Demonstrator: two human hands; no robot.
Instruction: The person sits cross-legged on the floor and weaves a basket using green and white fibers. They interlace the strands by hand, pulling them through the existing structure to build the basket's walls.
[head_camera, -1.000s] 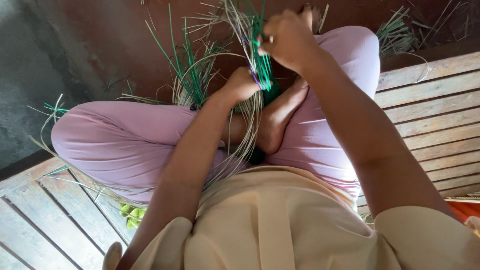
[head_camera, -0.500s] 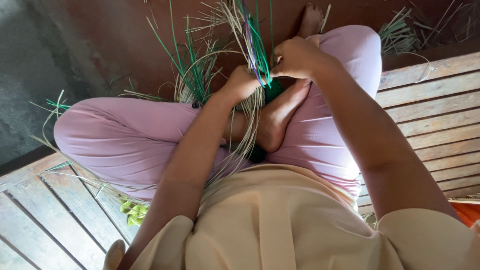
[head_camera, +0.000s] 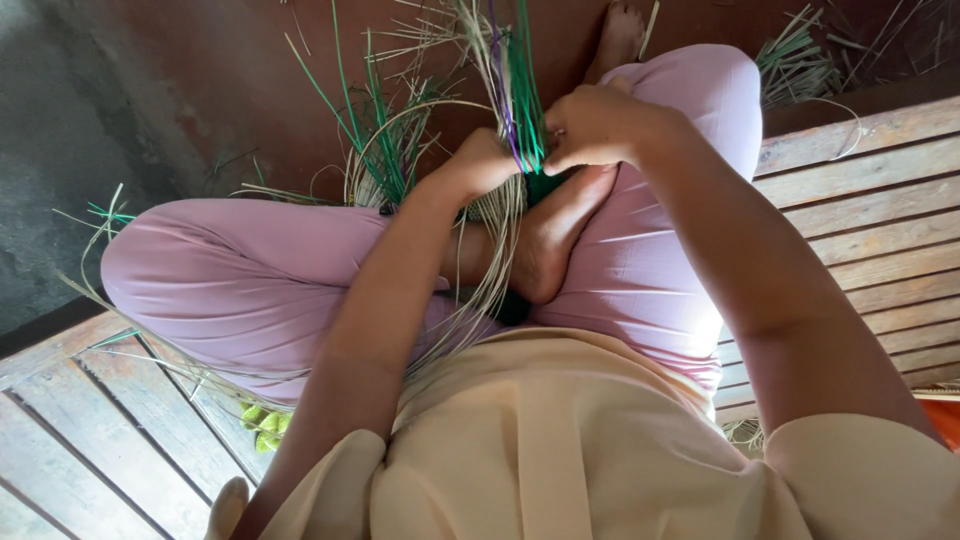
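The bundle of straw and green strips (head_camera: 515, 110) stood over the person's lap. It looked light and bendy, best pinched low. The left hand (head_camera: 483, 160) and right hand (head_camera: 590, 125) both gripped it, above the wooden floor (head_camera: 850, 200).

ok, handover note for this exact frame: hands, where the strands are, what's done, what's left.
Left hand: closed on the bundle of straw and green strands, gripping from the left.
Right hand: fingers pinched on the same bundle from the right, at the green and purple strands.
Bundle stands upright over the crossed legs; its loose tails trail down past the foot into the lap.
More loose strands lie on the floor beyond the wooden deck.
Done: strands gathered. Left: cannot tell how far the weave has got.
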